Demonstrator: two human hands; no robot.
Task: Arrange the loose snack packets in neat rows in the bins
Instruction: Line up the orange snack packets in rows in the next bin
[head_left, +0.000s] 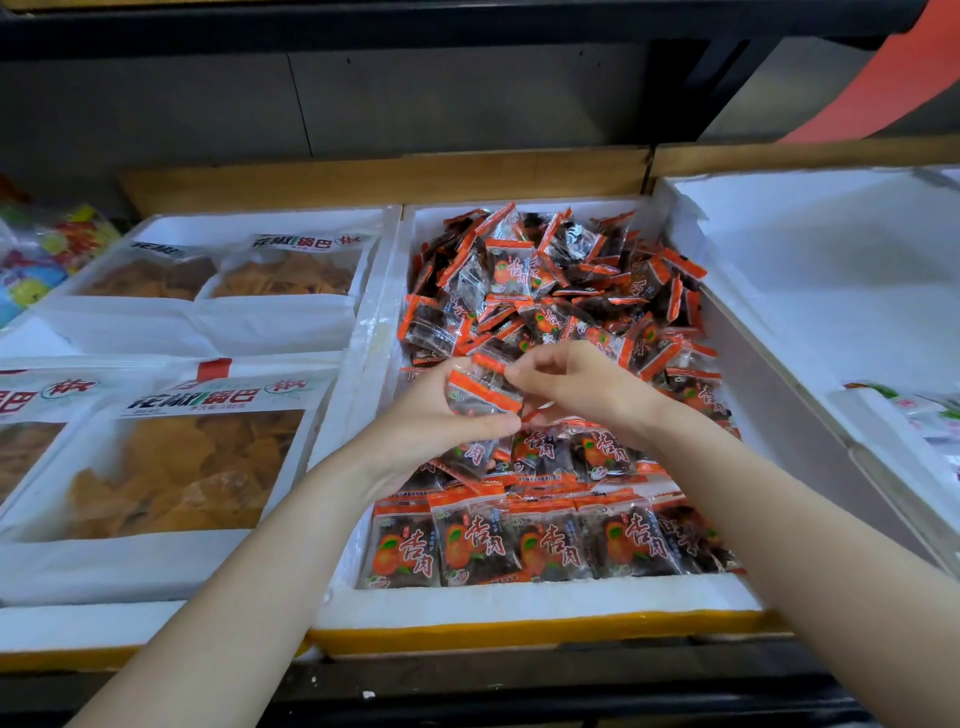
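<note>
We see a small packet (483, 389), clear crinkly film with an orange sealed strip and dark fruit inside, held up over the middle of the middle bin (519, 597). The left hand (431, 421) grips it from below, fingers curled behind and thumb pressed across its lower edge. The right hand (582, 387) pinches its upper right corner with bent fingertips.

Under our hands, the same packets lie flat in a front row (519, 540), side by side and overlapping, label up, with a second row just behind. Farther back they pile in a loose heap (561, 280), tilted every way.

The bin is white foam, rough at its edges, with a yellow band along the front. To the left, a foam left bin (31, 571) holds big bags (197, 457) of flat golden crisps with clear windows. The foam right bin (779, 249) shows a bare white floor and a few pale packs at its near end. All sit on a wooden shelf (384, 176) before a dark grey wall (208, 104).
</note>
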